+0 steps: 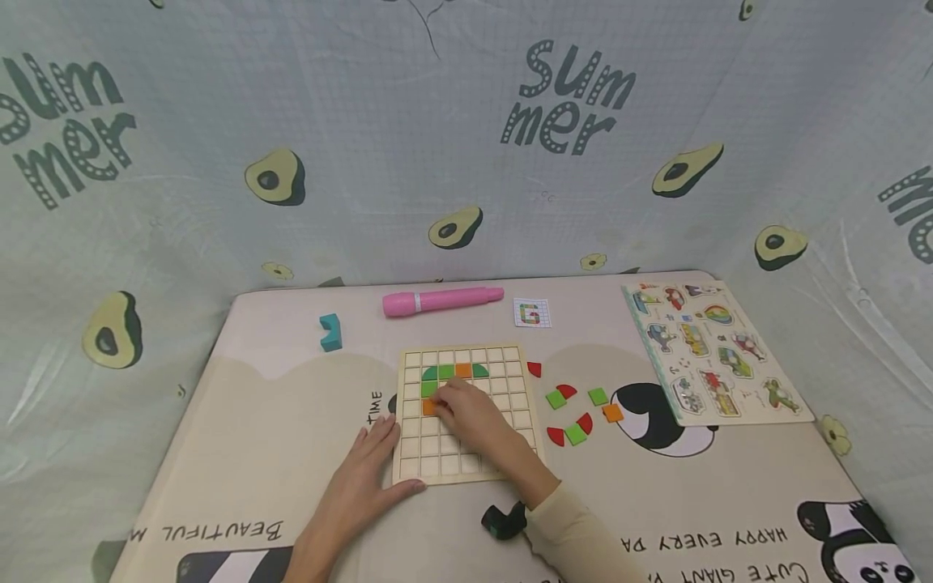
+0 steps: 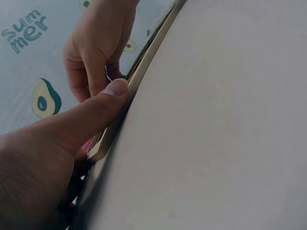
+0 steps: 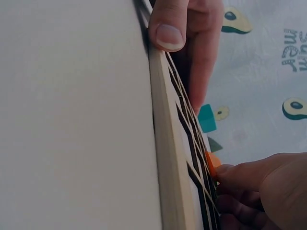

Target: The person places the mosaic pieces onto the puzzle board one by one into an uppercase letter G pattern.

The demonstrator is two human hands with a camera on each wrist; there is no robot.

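A wooden grid board (image 1: 411,445) lies on the table in the head view. My left hand (image 1: 364,470) rests at its near left corner, fingers spread along the left side and thumb (image 2: 115,88) against the near edge. Over the board, my right hand (image 1: 474,417) pinches an orange square tile (image 1: 428,407) at a cell in the left part; the tile (image 3: 213,163) stands tilted in the right wrist view. Above that cell sits a green square tile (image 1: 429,389). The row behind holds a green quarter-round tile (image 1: 430,373), another green square, an orange square (image 1: 463,370) and a second green quarter-round.
Right of the board lie several loose red quarter-round tiles (image 1: 555,436), green squares (image 1: 598,396) and an orange square (image 1: 613,413). Behind are a pattern card (image 1: 532,312), pink marker (image 1: 445,301) and teal block (image 1: 331,333). A picture puzzle board (image 1: 700,332) lies far right; a black object (image 1: 503,522) lies in front.
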